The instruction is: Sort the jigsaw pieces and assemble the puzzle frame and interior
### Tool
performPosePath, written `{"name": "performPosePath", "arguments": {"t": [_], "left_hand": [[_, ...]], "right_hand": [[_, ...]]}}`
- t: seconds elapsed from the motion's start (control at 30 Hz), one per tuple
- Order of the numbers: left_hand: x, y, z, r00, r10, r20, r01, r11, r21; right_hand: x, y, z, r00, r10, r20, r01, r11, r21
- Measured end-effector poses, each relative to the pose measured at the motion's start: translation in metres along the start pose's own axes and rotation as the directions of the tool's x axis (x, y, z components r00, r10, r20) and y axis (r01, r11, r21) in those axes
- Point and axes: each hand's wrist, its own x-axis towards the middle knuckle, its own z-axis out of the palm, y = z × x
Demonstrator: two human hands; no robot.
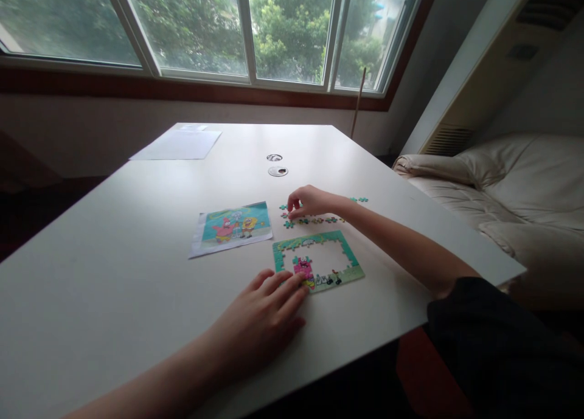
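Note:
A partly assembled jigsaw puzzle (353, 274) with a green border lies near the front edge of the table. Inside its frame sits a pink joined section (302, 264), and white tabletop shows through the gap. My left hand (274, 303) rests with fingers stretched out over the puzzle's lower left corner, hiding part of it. Beyond the puzzle, my right hand (308, 201) hovers low over loose puzzle pieces (317, 221), its fingers curled and the thumb slightly apart from them. The thumb tip is close to a piece; contact is unclear. Left of the puzzle lies a cartoon reference picture (237, 225).
Two round discs (278, 171) are set in the tabletop farther back. White paper sheets (177, 145) lie at the far left of the white table (114, 255). A cream sofa (524, 182) stands to the right, and windows line the back wall.

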Motion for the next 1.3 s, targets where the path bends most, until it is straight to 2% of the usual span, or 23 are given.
{"name": "performPosePath", "arguments": {"t": [0.2,0.37,0.6,0.7,0.83,1.0,1.17,1.3], "left_hand": [[0.001,-0.001,0.002,1.000,0.002,-0.009,-0.002,1.000,0.006],[0.001,0.000,0.000,1.000,-0.008,0.030,0.009,1.000,-0.005],[0.000,-0.001,0.002,1.000,0.004,0.009,-0.004,1.000,-0.002],[-0.001,-0.001,0.003,1.000,0.006,-0.002,-0.006,1.000,0.004],[-0.001,-0.001,0.003,1.000,0.003,-0.007,-0.003,1.000,0.012],[0.001,-0.001,0.003,1.000,0.011,-0.016,-0.011,1.000,0.013],[0.001,0.000,0.002,1.000,0.012,-0.027,-0.011,1.000,0.017],[0.001,0.000,0.002,1.000,0.016,-0.022,-0.015,1.000,0.019]], "right_hand": [[0.008,-0.011,-0.008,0.985,0.082,0.154,-0.087,0.996,0.027],[0.010,-0.012,-0.010,0.981,0.105,0.165,-0.115,0.992,0.053],[0.010,-0.013,-0.011,0.970,0.120,0.212,-0.128,0.992,0.021],[0.009,-0.013,-0.007,0.985,0.091,0.149,-0.095,0.995,0.020],[0.001,-0.013,0.004,0.999,-0.037,0.007,0.036,0.997,0.071],[-0.029,-0.017,0.008,0.983,-0.112,-0.146,0.144,0.962,0.234],[-0.064,-0.014,0.008,0.988,-0.122,-0.100,0.153,0.889,0.431],[-0.074,-0.018,0.014,0.990,-0.132,-0.059,0.144,0.855,0.499]]}}
